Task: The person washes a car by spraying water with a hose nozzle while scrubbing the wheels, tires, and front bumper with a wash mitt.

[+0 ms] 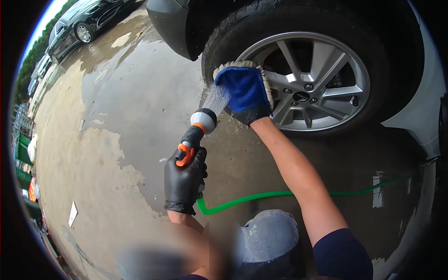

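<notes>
While the gloved left hand point(183, 184) clasps a spray nozzle point(193, 133) left of centre, the nozzle's long axis slants from lower left to upper right, its head spraying toward a blue wash mitt point(239, 84). Upper centre, the right hand point(247, 98) wears that mitt at the wheel point(322, 77); I can't tell whether its hidden fingers clench.

We're outdoors in daylight, on pale concrete ground point(84, 163) darkened by a broad wet patch point(135, 88). Over there a black car point(95, 21) is parked with more cars point(44, 66) beyond; trees point(26, 77) rise behind, and green containers point(22, 150) line the edge.
</notes>
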A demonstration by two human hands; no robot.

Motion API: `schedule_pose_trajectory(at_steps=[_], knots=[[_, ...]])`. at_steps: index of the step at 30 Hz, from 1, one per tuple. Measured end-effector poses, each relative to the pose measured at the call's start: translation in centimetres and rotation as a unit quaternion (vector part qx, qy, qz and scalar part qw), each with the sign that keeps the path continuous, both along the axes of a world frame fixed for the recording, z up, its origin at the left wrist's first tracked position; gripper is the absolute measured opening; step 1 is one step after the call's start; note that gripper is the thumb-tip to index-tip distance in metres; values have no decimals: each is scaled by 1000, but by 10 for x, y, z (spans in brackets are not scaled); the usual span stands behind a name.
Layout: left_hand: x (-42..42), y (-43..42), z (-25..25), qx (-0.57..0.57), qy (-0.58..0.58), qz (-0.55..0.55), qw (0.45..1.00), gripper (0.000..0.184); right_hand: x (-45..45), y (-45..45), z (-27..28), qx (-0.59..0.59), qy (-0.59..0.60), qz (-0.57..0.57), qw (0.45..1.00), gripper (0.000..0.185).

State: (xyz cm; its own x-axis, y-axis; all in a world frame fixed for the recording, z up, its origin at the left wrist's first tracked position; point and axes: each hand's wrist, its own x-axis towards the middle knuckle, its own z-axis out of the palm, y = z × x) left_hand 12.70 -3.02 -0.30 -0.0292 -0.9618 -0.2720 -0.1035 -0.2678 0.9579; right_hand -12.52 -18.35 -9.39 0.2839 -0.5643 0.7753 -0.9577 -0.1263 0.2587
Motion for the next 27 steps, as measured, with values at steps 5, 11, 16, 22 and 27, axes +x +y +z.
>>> schedule_pose_trajectory(at_steps=[5,11,16,22,27], knots=[[-6,-7,-9,127,-113,-99,980,25,-33,78,-97,341,-70,46,936,29],[-33,-1,-26,130,-163,-271,940,34,-153,187,-87,353,90,-60,929,16],[-66,6,-20,53,-111,-440,890,32,-193,270,-1,254,67,-156,952,28],[-93,18,-24,-84,-154,-390,904,34,-206,292,-72,212,-663,169,698,67],[-56,12,-14,-25,-4,-204,979,31,-112,234,-20,130,-823,329,445,66]])
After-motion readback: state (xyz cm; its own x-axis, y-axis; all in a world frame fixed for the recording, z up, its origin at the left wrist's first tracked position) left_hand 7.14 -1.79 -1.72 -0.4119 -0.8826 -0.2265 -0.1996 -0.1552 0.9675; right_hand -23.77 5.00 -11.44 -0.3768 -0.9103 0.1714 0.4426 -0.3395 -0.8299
